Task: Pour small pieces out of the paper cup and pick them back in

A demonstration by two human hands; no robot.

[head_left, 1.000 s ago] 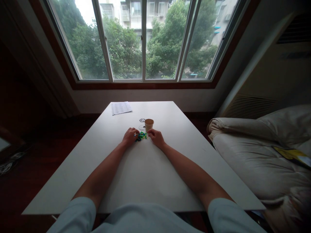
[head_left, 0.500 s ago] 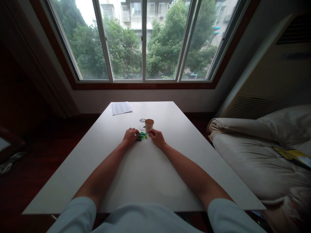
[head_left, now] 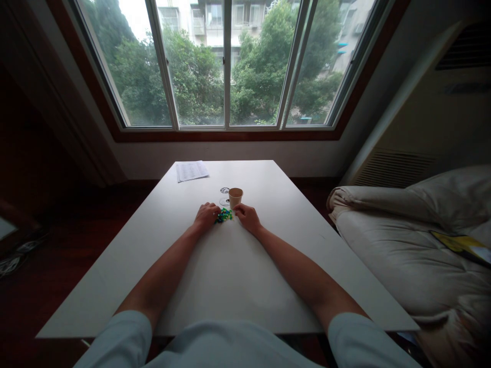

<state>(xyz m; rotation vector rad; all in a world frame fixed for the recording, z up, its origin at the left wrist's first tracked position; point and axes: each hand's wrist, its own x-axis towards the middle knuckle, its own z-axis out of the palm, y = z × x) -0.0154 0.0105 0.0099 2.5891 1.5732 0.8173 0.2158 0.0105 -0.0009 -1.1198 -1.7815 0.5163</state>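
Observation:
A small heap of tiny green, blue and yellow pieces (head_left: 225,215) lies on the white table between my two hands. My left hand (head_left: 206,214) rests at the heap's left side, fingers curled and bent in to its edge; whatever they pinch is too small to make out. On the other side, my right hand (head_left: 248,218) is closed, thumb and fingertips together by the heap and just in front of a brown paper cup (head_left: 235,198). Anything in that pinch is hidden. The cup stands upright behind the heap, its mouth facing up.
Two flat round black-and-white shapes (head_left: 224,202) are on the table left of the cup. Printed paper sheets (head_left: 192,171) lie at the far left of the white table (head_left: 238,286). A padded beige seat (head_left: 383,240) is to the right, a window beyond.
My left hand's fingertips have shifted very slightly at the heap's edge, and a few pieces look rearranged. My right hand and the cup have stayed in place.

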